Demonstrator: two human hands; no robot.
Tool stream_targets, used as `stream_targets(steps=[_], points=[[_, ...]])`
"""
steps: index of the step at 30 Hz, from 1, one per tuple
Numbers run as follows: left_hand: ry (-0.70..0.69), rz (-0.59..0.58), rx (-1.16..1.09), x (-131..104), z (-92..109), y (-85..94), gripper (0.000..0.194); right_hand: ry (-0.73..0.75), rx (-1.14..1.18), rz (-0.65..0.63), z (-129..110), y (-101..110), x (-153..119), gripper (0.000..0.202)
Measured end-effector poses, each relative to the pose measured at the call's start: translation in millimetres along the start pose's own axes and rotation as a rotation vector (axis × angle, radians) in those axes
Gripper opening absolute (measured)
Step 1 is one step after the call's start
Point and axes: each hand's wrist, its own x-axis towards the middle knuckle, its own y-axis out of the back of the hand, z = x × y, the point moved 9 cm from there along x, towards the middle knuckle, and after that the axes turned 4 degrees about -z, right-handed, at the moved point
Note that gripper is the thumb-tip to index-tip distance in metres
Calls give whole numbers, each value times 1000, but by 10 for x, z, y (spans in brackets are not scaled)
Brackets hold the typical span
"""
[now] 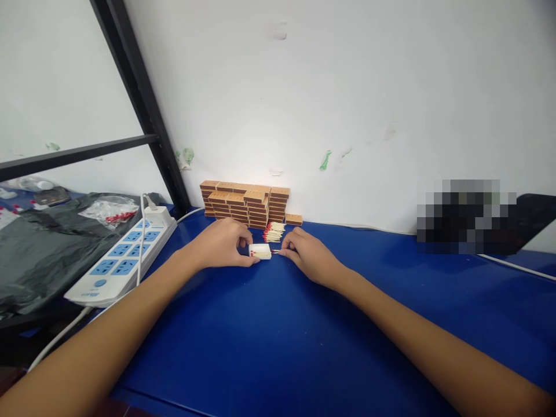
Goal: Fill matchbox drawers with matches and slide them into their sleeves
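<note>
In the head view, a small white tray (259,247) lay on the blue bench (260,336) between the two hands, with a few matches (260,253) on its floor, too small to count; its near wall hid part of the inside. The left grip (223,243) was closed on the tray's left end, thumb at the near corner. The right grip (310,255) pinched what looked like a couple of matchsticks (275,251) just beside the tray's right end, red heads pointing towards it.

Just behind the tray sat a loose heap of matches (274,232), and behind that, stacked matchboxes (243,202) by the wall, with one box (294,219) to their right. A white power strip (124,255) stood well to the left.

The matches had pale sticks and red heads; the matchboxes showed orange-brown tops and dark sides.
</note>
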Motion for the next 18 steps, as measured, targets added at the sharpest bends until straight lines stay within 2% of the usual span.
stream_targets(steps=[6, 9, 14, 18], points=[[-1, 7, 28, -5, -39, 6, 32, -4, -15, -28, 58, -25, 15, 9], [3, -7, 25, 0, -4, -22, 33, 5, 4, 2, 29, 14, 16, 8], [-8, -29, -13, 4, 103, -71, 31, 46, 95, 135, -185, 105, -34, 6], [-49, -22, -59, 0, 180, -81, 29, 102, 105, 128, -340, 24, -71, 7]])
